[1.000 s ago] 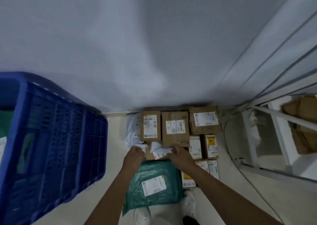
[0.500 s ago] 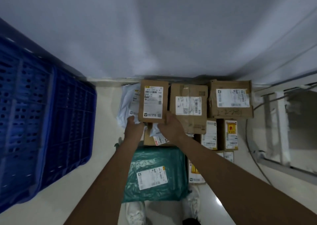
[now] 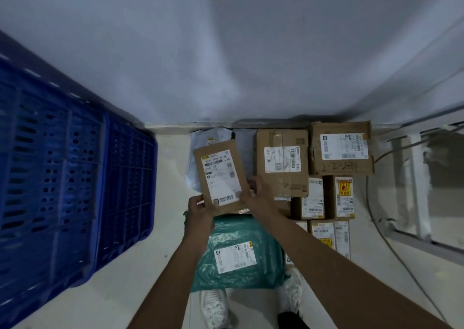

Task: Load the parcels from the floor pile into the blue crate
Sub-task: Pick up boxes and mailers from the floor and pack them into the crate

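Half a second earlier the small cardboard parcel [image 3: 221,176] lay flat and square among the pile; now it is lifted at its near end and tilted, its far end swung toward eleven o'clock, and a dim strip of the grey bag [image 3: 244,150] under it shows beside it; the view has also edged nearer the pile. The left hand [image 3: 199,209] grasps the parcel's near left corner, thumb on the label side; the right hand [image 3: 256,195] grasps its near right edge, fingers curled round it.

The blue crate [image 3: 75,178] stands at nine o'clock, well apart from the parcel, with bare floor [image 3: 173,173] between; only its slatted outer wall shows.

At twelve to two o'clock, against the pale wall [image 3: 226,52], sit a taped brown box [image 3: 282,161] and a wider labelled box [image 3: 342,147]; nearer, at three o'clock, stand several small upright boxes [image 3: 326,198], one with a yellow and red sticker. A white poly bag [image 3: 213,137] lies past the lifted parcel. A green poly mailer [image 3: 238,253] lies at six o'clock under both forearms, just beyond the person's white shoes [image 3: 213,306]. A grey cable [image 3: 391,240] trails along the floor at four o'clock beside a white metal frame [image 3: 416,185].
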`<state>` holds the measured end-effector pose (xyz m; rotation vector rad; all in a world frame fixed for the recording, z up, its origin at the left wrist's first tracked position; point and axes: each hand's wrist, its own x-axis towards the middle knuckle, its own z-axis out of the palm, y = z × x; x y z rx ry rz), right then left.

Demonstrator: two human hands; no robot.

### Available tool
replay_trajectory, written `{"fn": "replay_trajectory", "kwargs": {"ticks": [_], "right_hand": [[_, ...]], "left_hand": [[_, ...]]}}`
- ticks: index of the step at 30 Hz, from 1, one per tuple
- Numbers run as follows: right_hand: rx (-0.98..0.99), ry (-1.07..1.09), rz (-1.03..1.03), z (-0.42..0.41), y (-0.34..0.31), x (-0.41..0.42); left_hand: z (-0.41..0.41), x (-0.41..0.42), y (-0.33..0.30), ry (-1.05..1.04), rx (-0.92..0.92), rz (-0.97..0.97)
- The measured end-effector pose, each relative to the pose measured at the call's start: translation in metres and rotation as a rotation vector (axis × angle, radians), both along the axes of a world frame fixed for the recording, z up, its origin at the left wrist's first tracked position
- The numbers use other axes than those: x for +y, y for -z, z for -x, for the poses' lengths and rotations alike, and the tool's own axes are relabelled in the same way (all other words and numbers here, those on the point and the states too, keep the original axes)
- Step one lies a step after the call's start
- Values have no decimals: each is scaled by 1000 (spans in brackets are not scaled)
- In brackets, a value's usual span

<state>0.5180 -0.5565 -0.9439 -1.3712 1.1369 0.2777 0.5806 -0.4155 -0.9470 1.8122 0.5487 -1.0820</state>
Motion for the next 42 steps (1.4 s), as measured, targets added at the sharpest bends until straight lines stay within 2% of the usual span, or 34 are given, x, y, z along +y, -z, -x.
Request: {"fn": "replay_trajectory", "kwargs": {"ticks": [3,6,14,18,22,25,31,39,42], "right_hand": [[-105,79,-138,7,-42,6],[-177,55,-128,12,-91,5],[-360,-89,129,8,-277,-1],[-399,-216,278,14,-366,12],[-489,-323,369,36,-439,35],[-548,-362,382,56,-484,56],[-607,-463,314,83,-536,94],[-566,-370,247,55,-602,162],[-644,-341,225,33,-615,209]], "left_hand": [[9,5,-45,-39,20,48],[3,2,-96,-23,-26,50],[-21,-14,-280,17,-216,107],[-11,-14,-384,54,-326,141],[7,-5,-464,3,-441,156],[19,13,-491,-15,-519,48],[45,67,-554,11,-614,62],[51,170,-598,53,-688,-32],[49,216,-611,92,-705,-64]]}}
